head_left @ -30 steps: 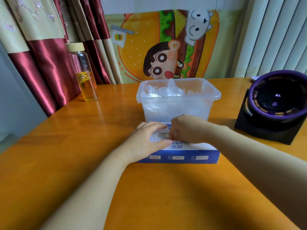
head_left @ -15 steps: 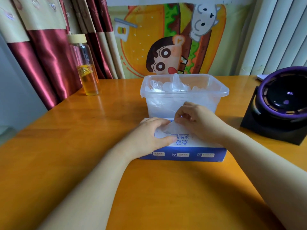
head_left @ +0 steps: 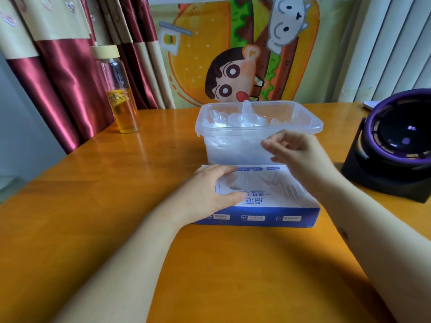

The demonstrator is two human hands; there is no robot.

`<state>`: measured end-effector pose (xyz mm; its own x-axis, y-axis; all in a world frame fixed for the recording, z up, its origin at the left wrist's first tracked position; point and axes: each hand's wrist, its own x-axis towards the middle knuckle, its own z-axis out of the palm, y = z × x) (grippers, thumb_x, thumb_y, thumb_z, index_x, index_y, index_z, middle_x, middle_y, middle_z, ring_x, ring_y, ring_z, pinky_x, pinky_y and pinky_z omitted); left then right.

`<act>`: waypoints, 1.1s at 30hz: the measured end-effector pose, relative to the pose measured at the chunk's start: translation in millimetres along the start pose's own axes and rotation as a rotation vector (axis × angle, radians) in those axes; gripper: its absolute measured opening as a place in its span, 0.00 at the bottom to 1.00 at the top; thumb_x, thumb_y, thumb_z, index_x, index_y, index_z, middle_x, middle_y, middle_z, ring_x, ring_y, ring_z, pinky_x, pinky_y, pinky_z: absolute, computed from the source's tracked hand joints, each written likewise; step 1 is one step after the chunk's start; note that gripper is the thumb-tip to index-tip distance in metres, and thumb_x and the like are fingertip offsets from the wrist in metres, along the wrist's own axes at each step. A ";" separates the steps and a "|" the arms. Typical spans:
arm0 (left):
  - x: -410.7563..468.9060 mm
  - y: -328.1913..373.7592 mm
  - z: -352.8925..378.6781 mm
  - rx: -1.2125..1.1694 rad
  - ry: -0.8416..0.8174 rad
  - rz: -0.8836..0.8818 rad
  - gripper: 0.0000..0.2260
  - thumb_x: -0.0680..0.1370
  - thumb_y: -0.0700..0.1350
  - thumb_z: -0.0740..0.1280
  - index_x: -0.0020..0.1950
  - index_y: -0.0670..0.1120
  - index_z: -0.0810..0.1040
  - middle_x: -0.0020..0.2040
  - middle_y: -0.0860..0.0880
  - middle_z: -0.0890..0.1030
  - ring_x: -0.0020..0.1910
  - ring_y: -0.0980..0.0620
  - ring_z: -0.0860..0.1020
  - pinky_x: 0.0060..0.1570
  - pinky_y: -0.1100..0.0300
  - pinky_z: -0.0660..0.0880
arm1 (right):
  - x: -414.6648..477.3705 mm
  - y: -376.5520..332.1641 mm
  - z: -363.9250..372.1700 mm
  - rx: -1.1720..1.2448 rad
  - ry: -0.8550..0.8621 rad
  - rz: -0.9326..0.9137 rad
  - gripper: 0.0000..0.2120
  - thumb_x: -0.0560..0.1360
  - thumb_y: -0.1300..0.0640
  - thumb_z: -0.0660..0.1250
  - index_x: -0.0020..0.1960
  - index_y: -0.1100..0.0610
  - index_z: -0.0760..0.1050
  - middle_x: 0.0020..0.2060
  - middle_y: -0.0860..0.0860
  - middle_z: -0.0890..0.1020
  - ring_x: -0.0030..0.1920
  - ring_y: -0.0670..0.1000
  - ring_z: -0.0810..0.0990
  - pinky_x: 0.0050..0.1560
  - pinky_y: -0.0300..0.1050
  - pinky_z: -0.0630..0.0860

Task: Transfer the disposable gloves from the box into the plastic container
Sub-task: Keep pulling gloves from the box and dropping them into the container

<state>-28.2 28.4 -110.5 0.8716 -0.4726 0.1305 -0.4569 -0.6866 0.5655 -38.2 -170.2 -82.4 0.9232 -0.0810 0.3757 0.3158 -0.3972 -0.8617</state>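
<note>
Standing at the far left of the table (head_left: 105,206), a bottle (head_left: 121,101) of amber drink takes no part in the work. The left hand (head_left: 210,194) stays where it was a second ago, laid over the left end of the box (head_left: 268,217), fingers fairly straight and thumb pressing on the top face, holding nothing but pinning the carton down.

From the slot in the box's top a thin, clear glove (head_left: 249,180) now rises; a second ago none of it showed, and half a second ago only a short peak of film had come out. Its lower end is still in the slot, so it is not yet free. The film is faint and blurred, and I cannot tell whether the cuff or the fingers lead. Its long axis runs steeply upward, leaning right and away toward the plastic container (head_left: 233,155), which sits just behind the box, already holding a heap of gloves (head_left: 242,117).

The box's long axis lies left to right, parallel to the container's front wall.

The right hand (head_left: 300,155) has climbed from the slot to just below the container's rim, fingers curled and seemingly pinching the glove's top end. I judge the pull about half done, with the lift over the rim still to come.

A black and purple device (head_left: 396,141) sits at far right.
</note>
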 end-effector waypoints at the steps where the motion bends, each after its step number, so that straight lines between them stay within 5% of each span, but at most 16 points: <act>1: -0.5 -0.2 -0.1 -0.005 -0.001 -0.008 0.32 0.72 0.62 0.68 0.74 0.59 0.63 0.71 0.58 0.67 0.64 0.63 0.65 0.47 0.75 0.65 | -0.5 -1.4 -4.8 -0.003 0.022 0.002 0.07 0.74 0.51 0.68 0.40 0.52 0.78 0.35 0.51 0.79 0.37 0.47 0.76 0.48 0.47 0.77; 7: -4.0 1.1 -0.7 -0.058 0.004 -0.026 0.35 0.73 0.59 0.69 0.76 0.58 0.58 0.70 0.62 0.68 0.68 0.63 0.62 0.52 0.77 0.61 | -12.4 -3.7 15.3 -0.594 -0.313 -0.024 0.07 0.72 0.44 0.69 0.42 0.46 0.76 0.39 0.41 0.78 0.39 0.44 0.76 0.37 0.34 0.71; 13: -3.4 -0.2 -0.3 -0.083 0.021 -0.030 0.36 0.72 0.60 0.70 0.76 0.58 0.58 0.66 0.65 0.68 0.68 0.64 0.61 0.62 0.68 0.57 | -17.7 -12.3 14.8 -0.223 -0.266 -0.091 0.07 0.74 0.56 0.69 0.38 0.50 0.79 0.35 0.43 0.82 0.39 0.39 0.79 0.39 0.26 0.70; 18: -0.3 -5.0 2.6 -0.110 -0.014 -0.043 0.38 0.63 0.71 0.67 0.72 0.65 0.63 0.70 0.62 0.68 0.69 0.60 0.65 0.68 0.55 0.65 | -22.3 -22.4 19.9 -0.338 -0.293 -0.250 0.08 0.72 0.57 0.72 0.36 0.49 0.77 0.38 0.40 0.79 0.47 0.36 0.76 0.45 0.22 0.67; 21: -2.3 -2.5 1.3 -0.089 -0.009 -0.043 0.37 0.67 0.67 0.69 0.73 0.63 0.61 0.68 0.62 0.68 0.64 0.61 0.67 0.64 0.57 0.69 | -13.8 -23.5 1.9 -0.270 -0.260 -0.141 0.06 0.71 0.47 0.71 0.44 0.49 0.80 0.42 0.42 0.82 0.46 0.40 0.78 0.50 0.31 0.73; 25: -4.1 -1.5 0.4 -0.075 -0.007 -0.022 0.37 0.71 0.61 0.70 0.76 0.60 0.56 0.69 0.64 0.67 0.67 0.65 0.62 0.61 0.67 0.58 | -13.7 -11.3 1.3 -0.618 -0.405 -0.036 0.11 0.76 0.46 0.65 0.52 0.48 0.81 0.51 0.42 0.80 0.49 0.44 0.77 0.53 0.42 0.74; 28: -4.3 -1.0 1.4 -0.080 -0.006 -0.030 0.37 0.72 0.60 0.70 0.76 0.60 0.56 0.69 0.64 0.67 0.66 0.65 0.62 0.61 0.66 0.59 | -16.6 -9.0 11.3 -0.646 -0.407 -0.056 0.09 0.78 0.54 0.62 0.50 0.51 0.82 0.48 0.45 0.82 0.40 0.43 0.75 0.44 0.38 0.73; 33: -4.6 -0.7 0.9 -0.120 0.006 -0.024 0.25 0.70 0.60 0.71 0.65 0.71 0.66 0.63 0.61 0.71 0.63 0.61 0.67 0.60 0.62 0.67 | -22.8 -19.1 24.8 -0.339 -0.186 -0.181 0.07 0.79 0.55 0.62 0.43 0.49 0.76 0.39 0.42 0.79 0.41 0.38 0.75 0.42 0.26 0.68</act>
<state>-32.1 30.6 -112.2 0.8831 -0.4536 0.1204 -0.4119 -0.6261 0.6621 -59.9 -138.1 -82.9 0.8932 0.1713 0.4157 0.4149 -0.6703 -0.6153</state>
